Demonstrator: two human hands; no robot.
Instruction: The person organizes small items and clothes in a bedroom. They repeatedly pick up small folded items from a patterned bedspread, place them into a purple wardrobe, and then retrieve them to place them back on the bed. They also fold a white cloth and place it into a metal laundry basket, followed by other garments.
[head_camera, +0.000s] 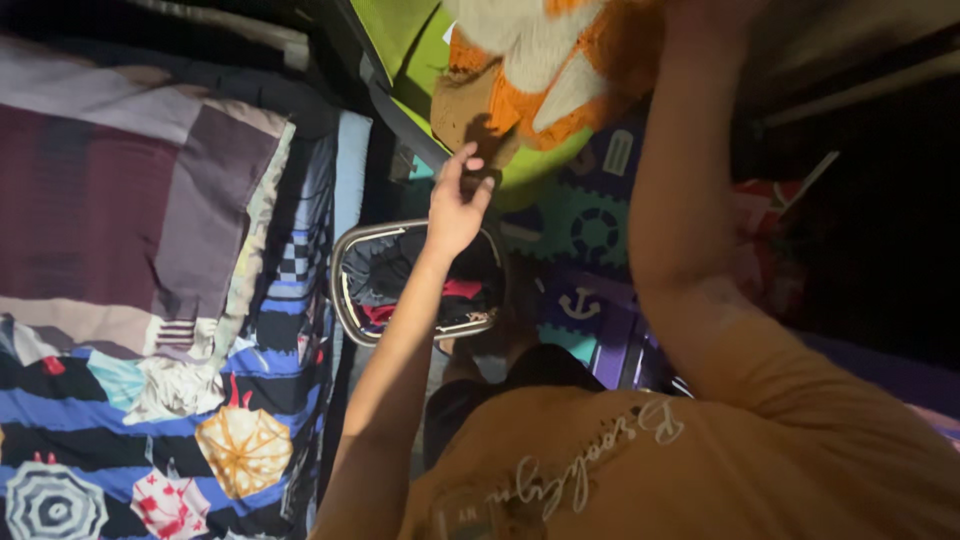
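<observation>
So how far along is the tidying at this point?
Done: clothes already lie in the basket. In hand: the right hand reaches up at the plush toy, its grip cut off by the frame edge; the left hand is open just under it. Left: the toy is not yet in the basket.

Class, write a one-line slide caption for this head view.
Both hands reach up to an orange-and-white plush toy, left hand open below it, above a basket of clothes beside a patterned blanket.

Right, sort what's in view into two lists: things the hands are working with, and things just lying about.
In hand:
- orange and white plush toy, held up by the right hand, mostly out of frame
- left hand, fingers reaching for the toy
- laundry basket of clothes, below the left hand

Lying about:
- striped patterned bedspread
- patchwork blanket
- foam puzzle floor mat
</observation>
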